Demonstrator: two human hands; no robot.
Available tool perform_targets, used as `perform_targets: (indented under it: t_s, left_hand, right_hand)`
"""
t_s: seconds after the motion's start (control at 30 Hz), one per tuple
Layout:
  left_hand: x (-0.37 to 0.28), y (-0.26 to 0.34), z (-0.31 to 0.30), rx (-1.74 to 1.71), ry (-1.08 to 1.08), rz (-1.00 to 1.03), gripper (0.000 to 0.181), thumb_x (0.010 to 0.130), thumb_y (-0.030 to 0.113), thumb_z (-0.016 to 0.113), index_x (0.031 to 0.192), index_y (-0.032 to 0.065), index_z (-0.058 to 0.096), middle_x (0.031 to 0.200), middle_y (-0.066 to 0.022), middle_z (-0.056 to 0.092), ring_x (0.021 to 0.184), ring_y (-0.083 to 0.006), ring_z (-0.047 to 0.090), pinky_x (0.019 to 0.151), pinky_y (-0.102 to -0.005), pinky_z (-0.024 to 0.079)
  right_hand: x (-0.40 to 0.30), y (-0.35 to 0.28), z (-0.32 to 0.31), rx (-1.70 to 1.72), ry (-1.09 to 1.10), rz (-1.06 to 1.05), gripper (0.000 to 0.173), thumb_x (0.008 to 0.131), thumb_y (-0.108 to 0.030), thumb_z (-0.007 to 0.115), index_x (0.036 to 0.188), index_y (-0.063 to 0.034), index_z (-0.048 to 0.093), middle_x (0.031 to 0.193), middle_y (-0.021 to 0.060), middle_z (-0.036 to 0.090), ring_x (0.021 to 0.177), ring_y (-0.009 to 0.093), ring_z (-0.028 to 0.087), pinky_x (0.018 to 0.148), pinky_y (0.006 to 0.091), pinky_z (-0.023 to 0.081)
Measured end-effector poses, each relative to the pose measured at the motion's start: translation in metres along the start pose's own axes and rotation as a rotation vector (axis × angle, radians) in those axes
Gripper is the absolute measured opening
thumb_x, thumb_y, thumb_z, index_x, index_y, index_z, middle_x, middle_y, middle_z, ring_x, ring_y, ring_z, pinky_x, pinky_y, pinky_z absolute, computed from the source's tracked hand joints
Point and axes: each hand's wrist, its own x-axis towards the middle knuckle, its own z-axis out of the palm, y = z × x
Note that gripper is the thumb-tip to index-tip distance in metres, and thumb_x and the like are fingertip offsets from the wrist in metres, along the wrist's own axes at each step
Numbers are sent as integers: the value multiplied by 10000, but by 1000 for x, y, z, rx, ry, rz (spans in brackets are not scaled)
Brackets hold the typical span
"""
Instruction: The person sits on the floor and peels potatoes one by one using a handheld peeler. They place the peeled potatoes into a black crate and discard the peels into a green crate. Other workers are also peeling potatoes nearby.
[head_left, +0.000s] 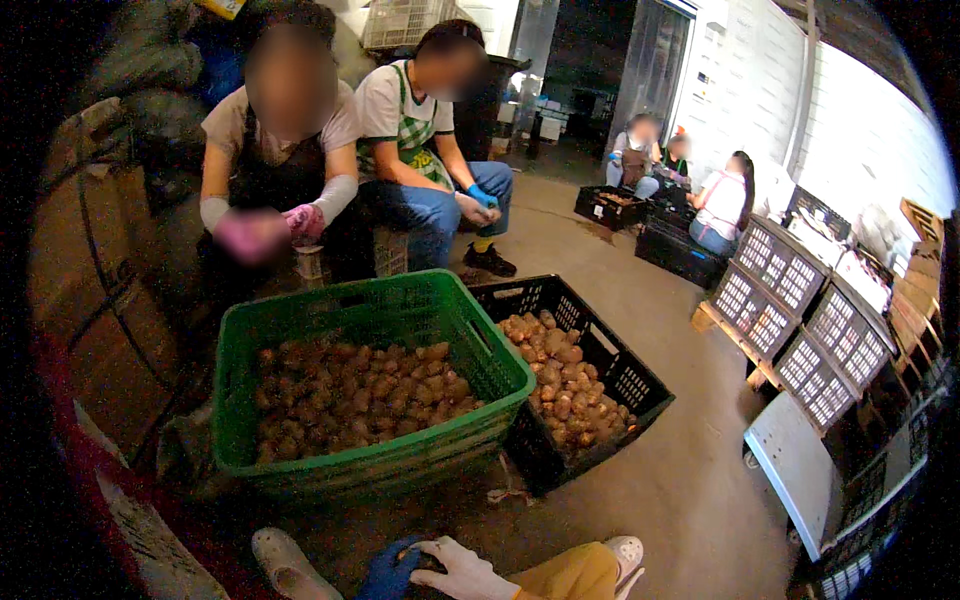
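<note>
At the bottom edge my left hand (390, 568), in a blue glove, meets my right hand (466, 574), in a white glove. Between them shows part of a small brown tuber (429, 561), mostly covered by the fingers. Ahead stands a green plastic crate (375, 461) with a layer of brown, taro-like tubers (367, 390) inside. Against its right side is a black plastic crate (637, 367), holding paler tubers of the same sort (559, 375).
Two seated co-workers (289, 142) (405, 142) face the crates. Further back, several people sit around black crates (679, 244). At right are stacked crates (765, 274) on a wooden pallet (739, 337) and a platform trolley (795, 465). Cardboard (105, 300) stands at left.
</note>
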Motion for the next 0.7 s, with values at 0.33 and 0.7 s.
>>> perform_targets:
  t_s: [0.33,0.7]
  left_hand:
    - [-1,15,4,232,233,49,256,882,239,531,1053,49,535,931,-121,598,837,-233,571,726,-348,466]
    - [-3,37,6,431,302,167,251,889,286,506,958,47,542,872,-144,595,796,-277,571,712,-372,458]
  right_hand:
    - [5,14,33,415,207,-7,283,796,-121,538,1059,-29,588,892,130,576,839,248,561,744,323,446]
    - [29,30,75,573,561,-202,239,780,18,428,939,-11,604,722,74,552,645,167,533,601,267,436]
